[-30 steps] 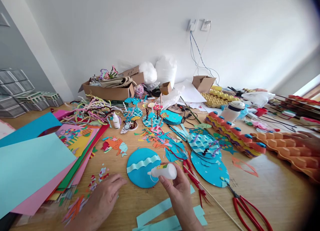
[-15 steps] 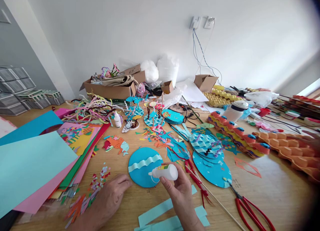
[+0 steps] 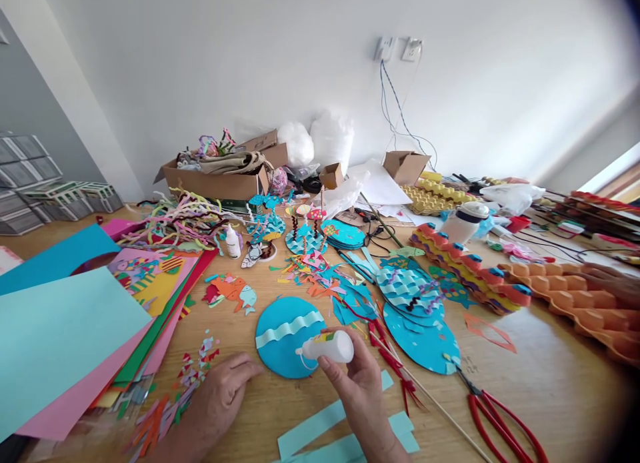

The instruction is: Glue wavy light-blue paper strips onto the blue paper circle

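Note:
A white glue bottle (image 3: 336, 347) is gripped in my right hand (image 3: 357, 376), tilted on its side with the nozzle pointing left. Under the nozzle lies a round blue disc (image 3: 280, 356) with one wavy light-blue paper strip (image 3: 290, 328) across it. My left hand (image 3: 225, 383) rests on the table with its fingers curled together, the fingertips close to the disc's lower left edge. Whether they touch the disc I cannot tell. Flat light-blue paper strips (image 3: 313, 428) lie near my right wrist.
Left are stacked coloured paper sheets (image 3: 70, 343) and small paper scraps (image 3: 200, 356). Right lie decorated blue discs (image 3: 425, 339), red-handled scissors (image 3: 500, 419), a thin stick (image 3: 435, 403) and orange egg cartons (image 3: 555, 293). Another person's hand (image 3: 617, 283) shows at the right edge. Behind stands a filled cardboard box (image 3: 215, 183).
The view has shifted slightly. My hands, the glue bottle and the disc keep almost the same places. The other person's hand shows a little more over the orange egg carton.

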Action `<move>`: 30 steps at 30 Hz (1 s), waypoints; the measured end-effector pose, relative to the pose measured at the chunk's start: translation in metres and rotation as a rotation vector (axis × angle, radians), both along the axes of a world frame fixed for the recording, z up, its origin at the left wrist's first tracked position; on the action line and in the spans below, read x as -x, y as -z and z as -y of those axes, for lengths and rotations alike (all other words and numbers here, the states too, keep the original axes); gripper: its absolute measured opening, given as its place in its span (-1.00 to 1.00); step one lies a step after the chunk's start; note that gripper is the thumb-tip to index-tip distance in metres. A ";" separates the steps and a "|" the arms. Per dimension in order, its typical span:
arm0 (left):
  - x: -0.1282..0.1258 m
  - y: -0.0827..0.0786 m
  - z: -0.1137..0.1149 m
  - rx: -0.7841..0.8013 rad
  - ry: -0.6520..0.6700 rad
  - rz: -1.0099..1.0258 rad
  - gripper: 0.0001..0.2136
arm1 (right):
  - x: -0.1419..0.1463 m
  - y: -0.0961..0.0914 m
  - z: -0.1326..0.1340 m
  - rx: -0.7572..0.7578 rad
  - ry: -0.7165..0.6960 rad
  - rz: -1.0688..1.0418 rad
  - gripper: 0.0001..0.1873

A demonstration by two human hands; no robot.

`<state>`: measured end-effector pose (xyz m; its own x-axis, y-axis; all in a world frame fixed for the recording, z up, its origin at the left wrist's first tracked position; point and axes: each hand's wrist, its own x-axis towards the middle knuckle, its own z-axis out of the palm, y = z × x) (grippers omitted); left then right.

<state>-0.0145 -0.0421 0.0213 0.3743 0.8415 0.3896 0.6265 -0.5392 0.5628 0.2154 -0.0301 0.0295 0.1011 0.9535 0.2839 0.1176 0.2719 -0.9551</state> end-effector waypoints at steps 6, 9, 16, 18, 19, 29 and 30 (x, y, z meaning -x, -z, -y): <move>-0.001 -0.003 -0.001 0.063 0.012 0.017 -0.59 | 0.002 -0.001 0.000 -0.018 -0.008 0.036 -0.72; 0.000 -0.002 -0.001 0.070 0.006 0.015 -0.61 | 0.002 -0.001 0.000 -0.016 -0.019 0.037 -0.71; 0.002 -0.001 -0.001 0.044 0.028 -0.026 -0.59 | 0.003 -0.003 0.000 -0.019 0.019 0.036 -0.68; 0.002 0.001 -0.001 0.020 0.038 -0.040 -0.59 | 0.002 -0.004 -0.001 -0.024 0.012 0.040 -0.68; 0.001 0.001 -0.001 0.006 0.043 -0.044 -0.59 | 0.002 -0.004 -0.001 -0.021 0.006 0.043 -0.69; 0.002 0.005 -0.001 -0.066 0.035 -0.085 -0.62 | 0.009 -0.014 0.003 -0.007 -0.032 0.086 -0.73; 0.002 0.005 -0.001 -0.074 0.036 -0.088 -0.62 | 0.012 -0.019 0.003 -0.030 -0.034 0.140 -0.73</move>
